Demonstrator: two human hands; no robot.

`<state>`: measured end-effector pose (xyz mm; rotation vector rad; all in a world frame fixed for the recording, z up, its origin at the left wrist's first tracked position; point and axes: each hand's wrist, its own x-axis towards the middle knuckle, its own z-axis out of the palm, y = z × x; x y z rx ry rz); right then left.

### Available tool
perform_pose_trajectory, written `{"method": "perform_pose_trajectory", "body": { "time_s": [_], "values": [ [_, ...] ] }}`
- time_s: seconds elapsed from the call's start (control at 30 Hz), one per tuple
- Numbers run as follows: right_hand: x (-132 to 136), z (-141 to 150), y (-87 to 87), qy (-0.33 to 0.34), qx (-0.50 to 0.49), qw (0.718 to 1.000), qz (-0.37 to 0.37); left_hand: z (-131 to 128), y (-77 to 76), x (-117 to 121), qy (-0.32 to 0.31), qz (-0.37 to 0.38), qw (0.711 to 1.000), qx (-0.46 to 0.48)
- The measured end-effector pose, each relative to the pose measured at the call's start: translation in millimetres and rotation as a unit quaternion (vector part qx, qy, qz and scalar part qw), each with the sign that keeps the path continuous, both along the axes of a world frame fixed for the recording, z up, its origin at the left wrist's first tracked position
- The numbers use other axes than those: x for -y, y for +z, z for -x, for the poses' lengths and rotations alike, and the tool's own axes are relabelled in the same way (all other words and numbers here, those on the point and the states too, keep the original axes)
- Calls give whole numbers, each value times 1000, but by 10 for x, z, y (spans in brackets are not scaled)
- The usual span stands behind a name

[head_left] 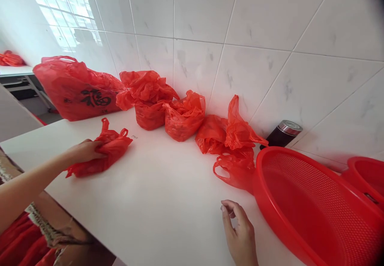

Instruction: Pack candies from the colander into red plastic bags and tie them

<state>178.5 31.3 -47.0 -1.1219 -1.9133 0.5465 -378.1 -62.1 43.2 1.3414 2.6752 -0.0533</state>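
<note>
Though rumpled, bag (115, 148) in left hand (87, 151)

Black flask (277, 137) with a silvery lid (290, 127) chilling by the tiled wall (198, 10), holey red basket (318, 202) just beside it, big character-printed red bag (67, 92) way over left.

A glossy, grey-veined tile wall (195, 14) backs the white worktop (156, 202); a bright window reflection (61, 2) gleams upper left.

A crumpled red plastic carrier bag (115, 149), bunched low with two loop handles sticking up, lies in front of the large red character-printed bag (75, 88).
</note>
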Motion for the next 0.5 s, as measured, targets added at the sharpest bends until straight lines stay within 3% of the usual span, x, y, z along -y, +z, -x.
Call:
{"method": "perform_pose_trajectory", "body": {
  "time_s": [0.33,0.5],
  "values": [
    [16,12,18,21,-3,1000,1,-66,97,356,39,0,993,-111],
    [18,11,21,25,1,1000,-3,-205,75,276,61,-29,991,-113]
  ]
}}
